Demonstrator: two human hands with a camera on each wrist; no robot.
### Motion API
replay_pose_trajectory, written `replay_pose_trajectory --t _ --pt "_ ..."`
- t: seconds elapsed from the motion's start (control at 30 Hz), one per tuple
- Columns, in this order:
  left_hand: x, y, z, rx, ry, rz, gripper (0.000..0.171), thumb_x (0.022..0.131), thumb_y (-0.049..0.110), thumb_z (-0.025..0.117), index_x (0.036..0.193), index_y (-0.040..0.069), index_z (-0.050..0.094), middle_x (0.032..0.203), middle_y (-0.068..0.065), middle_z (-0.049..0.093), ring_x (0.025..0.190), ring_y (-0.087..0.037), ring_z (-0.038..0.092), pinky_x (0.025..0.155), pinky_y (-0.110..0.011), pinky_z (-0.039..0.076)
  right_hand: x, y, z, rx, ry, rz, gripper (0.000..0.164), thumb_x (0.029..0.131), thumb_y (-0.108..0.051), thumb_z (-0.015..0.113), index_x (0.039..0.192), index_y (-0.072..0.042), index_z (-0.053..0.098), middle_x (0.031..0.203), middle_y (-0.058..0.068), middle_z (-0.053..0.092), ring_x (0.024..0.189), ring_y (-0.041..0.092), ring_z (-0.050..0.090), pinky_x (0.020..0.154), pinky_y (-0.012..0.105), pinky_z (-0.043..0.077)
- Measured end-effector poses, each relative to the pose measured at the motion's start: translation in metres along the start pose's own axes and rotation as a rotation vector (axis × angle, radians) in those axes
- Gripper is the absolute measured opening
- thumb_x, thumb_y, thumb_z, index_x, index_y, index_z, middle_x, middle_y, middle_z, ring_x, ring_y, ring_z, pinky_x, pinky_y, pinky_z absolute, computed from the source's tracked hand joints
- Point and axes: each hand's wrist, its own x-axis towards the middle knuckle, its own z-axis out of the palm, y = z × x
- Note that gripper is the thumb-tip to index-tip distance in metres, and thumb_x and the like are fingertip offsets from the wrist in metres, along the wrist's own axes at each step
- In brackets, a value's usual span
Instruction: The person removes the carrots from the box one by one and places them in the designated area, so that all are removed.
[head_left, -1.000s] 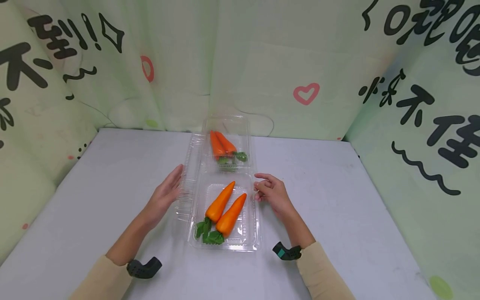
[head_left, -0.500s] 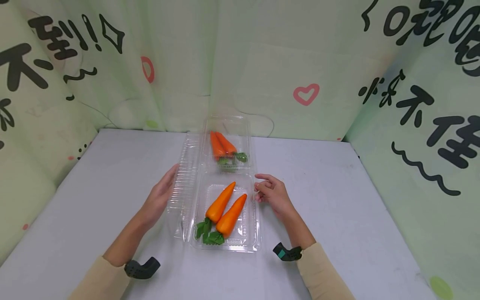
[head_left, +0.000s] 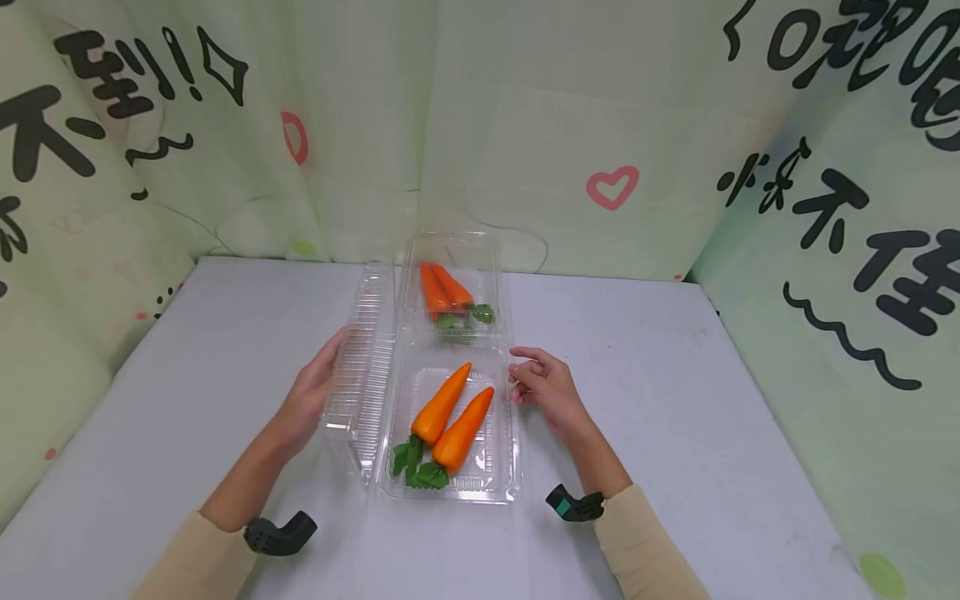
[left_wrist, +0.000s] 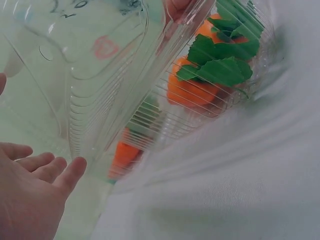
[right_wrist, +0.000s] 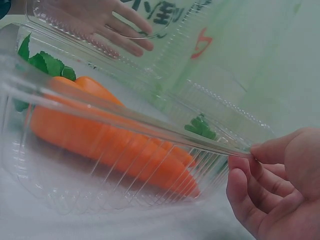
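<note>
Two orange carrots (head_left: 442, 406) with green leafy tops lie side by side in the base of a clear plastic clamshell container (head_left: 480, 492). Its ribbed lid (head_left: 360, 375) is hinged on the left and stands tilted up and outward. At the lid's outer side is my left hand (head_left: 306, 398), fingers extended; the left wrist view shows the fingertips (left_wrist: 75, 167) against or close by the clear plastic. On the opposite side, my right hand (right_wrist: 285, 185) pinches the container's right rim between thumb and finger, the other fingers loosely curled.
Directly behind stands a second clear container (head_left: 457, 242) with more carrots (head_left: 446, 287) in it, close to the table's back edge. A pale printed curtain (head_left: 525, 125) surrounds the white table (head_left: 637, 375) at the back and sides.
The lid has swung leftward, away from the base, and my left hand has moved left along with it. My right hand and the carrots have stayed put.
</note>
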Motion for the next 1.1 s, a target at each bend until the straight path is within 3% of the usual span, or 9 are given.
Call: replay_pose_trajectory --t 0.23,0.37,0.5,0.63,0.73,1.1 --pt "-0.0008 -0.0017 -0.0023 -0.022 0.031 0.025 0.056 0.103 0.014 0.038 0.155 0.013 0.018 0.160 -0.017 0.020 0.136 -0.006 0.035 0.099 -0.014 0.042 -0.0006 -0.0004 -0.0003 -0.002 0.001 0.000 0.038 0.096 -0.017 0.059 0.132 -0.006 0.053 0.081 0.001 0.062 0.057 0.012 0.058 0.064 0.019 0.056" --pt "-0.0013 -0.0015 -0.0031 -0.021 0.050 0.074 0.054 0.102 0.011 0.040 0.154 0.011 0.023 0.157 -0.004 0.030 0.130 0.002 0.040 0.098 -0.015 0.043 -0.0011 -0.0011 0.0001 -0.005 -0.001 -0.004 0.038 0.096 -0.018 0.059 0.132 -0.007 0.053 0.081 0.001 0.062 0.058 0.012 0.058 0.064 0.020 0.057" --pt "-0.0006 -0.0018 -0.0033 -0.031 0.051 0.175 0.054 0.100 0.002 0.041 0.152 0.006 0.027 0.154 0.006 0.037 0.132 0.000 0.043 0.099 -0.018 0.046 -0.0015 -0.0016 0.0003 -0.008 -0.002 0.001 0.038 0.096 -0.019 0.059 0.132 -0.008 0.053 0.082 0.001 0.062 0.058 0.013 0.058 0.064 0.020 0.057" --pt "0.0011 -0.0022 -0.0032 -0.072 0.028 0.283 0.056 0.096 -0.009 0.037 0.150 0.000 0.028 0.155 -0.002 0.038 0.135 -0.008 0.045 0.100 -0.023 0.048 -0.0025 -0.0029 0.0007 -0.015 0.000 0.004 0.038 0.097 -0.020 0.059 0.133 -0.009 0.053 0.082 0.001 0.062 0.058 0.013 0.058 0.065 0.020 0.057" --pt "0.0021 -0.0015 -0.0031 -0.097 0.021 0.327 0.055 0.096 -0.010 0.035 0.149 -0.002 0.029 0.154 -0.006 0.039 0.135 -0.012 0.046 0.099 -0.025 0.050 -0.0035 -0.0040 0.0013 -0.020 0.002 0.003 0.038 0.097 -0.020 0.059 0.133 -0.009 0.052 0.084 0.003 0.063 0.058 0.013 0.059 0.066 0.020 0.057" --pt "0.0006 0.0014 -0.0066 -0.154 -0.022 0.303 0.053 0.099 -0.003 0.035 0.151 0.001 0.026 0.155 -0.012 0.036 0.139 -0.019 0.042 0.102 -0.030 0.048 -0.0040 -0.0034 0.0007 -0.023 0.006 -0.004 0.037 0.097 -0.018 0.058 0.133 -0.009 0.052 0.083 0.002 0.063 0.058 0.012 0.059 0.066 0.020 0.057"
